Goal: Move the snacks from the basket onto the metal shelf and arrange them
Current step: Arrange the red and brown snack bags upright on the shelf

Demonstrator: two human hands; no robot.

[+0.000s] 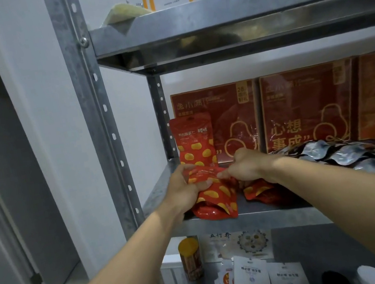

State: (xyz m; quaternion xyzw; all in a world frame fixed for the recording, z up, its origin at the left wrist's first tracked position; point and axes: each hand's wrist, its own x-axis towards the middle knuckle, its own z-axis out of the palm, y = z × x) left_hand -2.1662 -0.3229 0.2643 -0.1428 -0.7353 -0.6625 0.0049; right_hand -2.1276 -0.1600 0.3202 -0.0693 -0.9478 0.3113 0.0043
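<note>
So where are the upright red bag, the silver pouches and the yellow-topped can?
upright red bag [193,140], head view, printed front
silver pouches [346,154], head view, one pouch's face
yellow-topped can [191,262], head view, side

Both hands at middle shelf [282,212]. Left hand [183,188] grips red pouch [218,197] lying at front edge; right hand [247,166] pinches its far end. Second pouch [193,140] stands upright just behind, against box [231,114]. Third pouch [262,192] lies under right wrist. Silver packets [357,153] heaped at right. Lower tier: can [190,257], white sachets [251,279]
</note>
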